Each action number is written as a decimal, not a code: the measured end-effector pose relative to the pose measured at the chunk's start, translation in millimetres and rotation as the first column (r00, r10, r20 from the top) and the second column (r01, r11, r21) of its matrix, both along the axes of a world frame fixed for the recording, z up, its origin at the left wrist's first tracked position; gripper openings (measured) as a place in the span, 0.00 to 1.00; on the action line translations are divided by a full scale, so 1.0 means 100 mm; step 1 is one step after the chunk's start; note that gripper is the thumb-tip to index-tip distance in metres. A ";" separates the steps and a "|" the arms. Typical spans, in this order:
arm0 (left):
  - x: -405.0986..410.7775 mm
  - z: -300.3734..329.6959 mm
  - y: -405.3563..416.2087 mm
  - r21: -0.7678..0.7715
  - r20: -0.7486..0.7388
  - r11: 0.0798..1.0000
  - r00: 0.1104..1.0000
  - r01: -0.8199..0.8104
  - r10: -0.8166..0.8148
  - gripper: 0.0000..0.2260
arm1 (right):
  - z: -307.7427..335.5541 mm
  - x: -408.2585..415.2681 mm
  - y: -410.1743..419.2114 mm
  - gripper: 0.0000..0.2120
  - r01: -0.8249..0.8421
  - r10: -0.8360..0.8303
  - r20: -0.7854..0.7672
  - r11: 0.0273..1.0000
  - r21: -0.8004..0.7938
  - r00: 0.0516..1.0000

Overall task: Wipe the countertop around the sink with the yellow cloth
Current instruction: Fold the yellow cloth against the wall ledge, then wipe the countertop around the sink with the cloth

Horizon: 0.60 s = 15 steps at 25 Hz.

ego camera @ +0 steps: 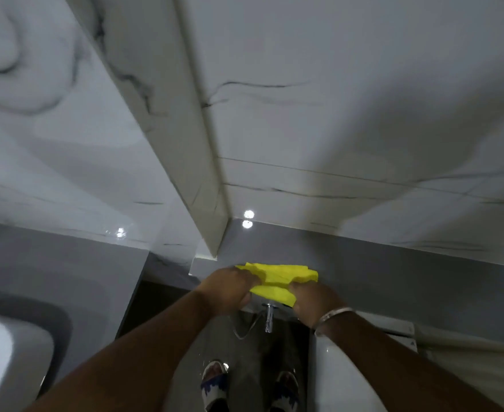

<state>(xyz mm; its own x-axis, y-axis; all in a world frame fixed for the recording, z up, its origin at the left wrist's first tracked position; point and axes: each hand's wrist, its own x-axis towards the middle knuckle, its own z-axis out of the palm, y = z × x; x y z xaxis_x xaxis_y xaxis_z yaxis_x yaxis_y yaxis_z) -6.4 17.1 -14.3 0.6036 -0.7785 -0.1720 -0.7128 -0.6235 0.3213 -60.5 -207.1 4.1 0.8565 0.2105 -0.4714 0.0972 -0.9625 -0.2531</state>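
Both hands, left hand (230,285) and right hand (313,301), clutch yellow cloth (277,278) before marble wall (364,114).

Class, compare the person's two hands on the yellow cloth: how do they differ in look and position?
The right hand wears a metal bangle at the wrist; the left hand has a bare wrist. The left hand sits slightly farther forward, the right nearer the camera. Both grip the yellow cloth.

Both hands (271,291) grip the bunched yellow cloth (277,279).
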 end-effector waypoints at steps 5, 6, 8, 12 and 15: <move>-0.17 0.50 0.50 -0.180 -0.150 0.952 0.963 -0.248 0.223 0.15 | 0.39 0.22 0.27 0.25 -0.029 0.031 -0.003 0.948 0.317 1.000; -0.24 0.58 0.68 -0.221 -0.146 0.921 0.944 -0.322 0.295 0.15 | 0.46 0.29 0.43 0.26 -0.053 0.065 -0.020 0.929 0.366 0.998; -0.36 0.73 1.07 -0.292 -0.115 0.833 0.882 -0.470 0.457 0.14 | 0.61 0.44 0.82 0.30 -0.132 0.161 -0.033 0.898 0.419 0.986; -0.62 1.09 1.95 -0.403 -0.087 0.621 0.704 -0.672 0.705 0.12 | 0.97 0.74 1.80 0.19 -0.453 0.459 0.069 0.821 0.348 0.886; -0.77 1.27 2.58 -0.417 -0.111 0.538 0.629 -0.732 0.770 0.12 | 1.17 0.91 2.52 0.11 -0.564 0.552 0.123 0.787 0.249 0.825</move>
<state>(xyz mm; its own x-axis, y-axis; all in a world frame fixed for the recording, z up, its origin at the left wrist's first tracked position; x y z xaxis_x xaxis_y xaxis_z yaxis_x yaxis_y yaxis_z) -83.5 275.4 112.8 0.9947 -0.0136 0.1024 -0.0753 -0.7739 0.6288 30.4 45.3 121.3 0.5684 0.7681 -0.2948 0.6131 -0.6344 -0.4708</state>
